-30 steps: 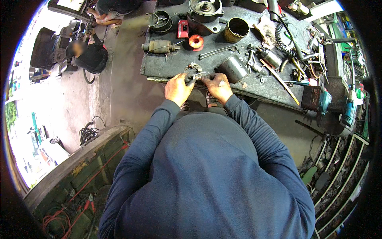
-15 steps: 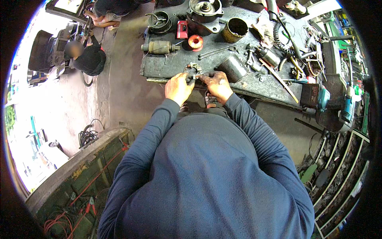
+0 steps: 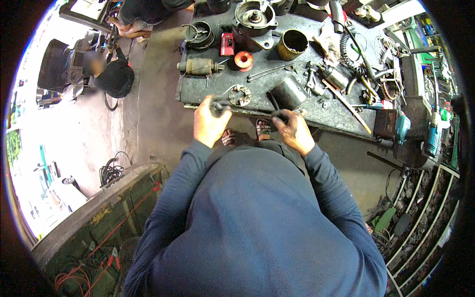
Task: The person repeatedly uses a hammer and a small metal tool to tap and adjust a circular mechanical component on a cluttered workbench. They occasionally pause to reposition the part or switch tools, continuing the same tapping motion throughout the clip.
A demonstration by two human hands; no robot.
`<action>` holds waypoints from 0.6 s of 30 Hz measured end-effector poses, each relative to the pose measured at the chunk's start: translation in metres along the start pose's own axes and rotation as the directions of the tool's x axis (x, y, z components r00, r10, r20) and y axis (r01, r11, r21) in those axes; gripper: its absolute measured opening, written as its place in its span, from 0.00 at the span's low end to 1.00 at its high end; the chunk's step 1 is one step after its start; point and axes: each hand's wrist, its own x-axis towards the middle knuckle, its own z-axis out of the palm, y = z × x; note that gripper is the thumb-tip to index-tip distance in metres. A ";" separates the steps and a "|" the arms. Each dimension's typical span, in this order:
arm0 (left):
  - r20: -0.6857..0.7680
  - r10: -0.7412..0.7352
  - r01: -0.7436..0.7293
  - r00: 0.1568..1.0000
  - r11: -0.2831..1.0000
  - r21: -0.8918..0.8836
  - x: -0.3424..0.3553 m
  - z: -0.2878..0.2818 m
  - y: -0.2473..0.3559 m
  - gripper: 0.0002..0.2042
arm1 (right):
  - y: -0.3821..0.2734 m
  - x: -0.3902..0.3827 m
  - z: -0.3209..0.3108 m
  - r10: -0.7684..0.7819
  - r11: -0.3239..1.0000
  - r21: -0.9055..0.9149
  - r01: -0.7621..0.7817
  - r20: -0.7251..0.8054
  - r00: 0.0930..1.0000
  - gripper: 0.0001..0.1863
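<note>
My left hand [image 3: 210, 123] is at the bench's front edge with its blackened fingers curled in. Whatever it may hold is hidden in the fingers. Just right of it, a round ring-shaped part with small metal blocks [image 3: 240, 95] lies on the bench top, a thin wire running from it toward the left hand. My right hand [image 3: 293, 129], also closed, hovers in front of a dark metal cylinder [image 3: 289, 93] lying on its side. A slim dark piece shows above its fingertips; I cannot make out what it is. The two hands are apart.
Behind lie a motor armature [image 3: 199, 66], an orange-red spool [image 3: 243, 60], a red box [image 3: 227, 44], long rods [image 3: 269, 72], an open can [image 3: 293, 44] and a motor housing [image 3: 255, 18]. A cordless drill [image 3: 434, 133] is at right. A person [image 3: 115, 74] crouches at far left.
My hands have moved apart from being together over the ring-shaped part, left hand to the left, right hand to the right and nearer me. The ring-shaped part now lies uncovered on the bench.
</note>
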 end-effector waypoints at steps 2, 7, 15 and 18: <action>-0.047 0.048 -0.058 0.998 0.971 -0.231 -0.007 -0.006 -0.021 0.11 | 0.013 -0.011 0.002 -0.004 0.994 0.110 0.004 -0.001 1.000 0.14; 0.204 0.030 0.034 0.979 0.952 -0.303 -0.024 -0.008 -0.002 0.08 | -0.030 0.010 0.025 -0.072 0.989 0.139 0.045 0.193 0.979 0.17; 0.328 0.086 -0.032 0.941 0.985 -0.167 -0.027 0.002 0.022 0.10 | -0.053 0.022 -0.005 -0.105 0.982 0.162 0.097 0.042 0.994 0.17; 0.165 -0.017 0.058 0.986 0.967 -0.247 -0.036 -0.015 0.017 0.09 | -0.040 0.027 -0.061 -0.221 0.965 0.075 0.252 -0.287 0.932 0.17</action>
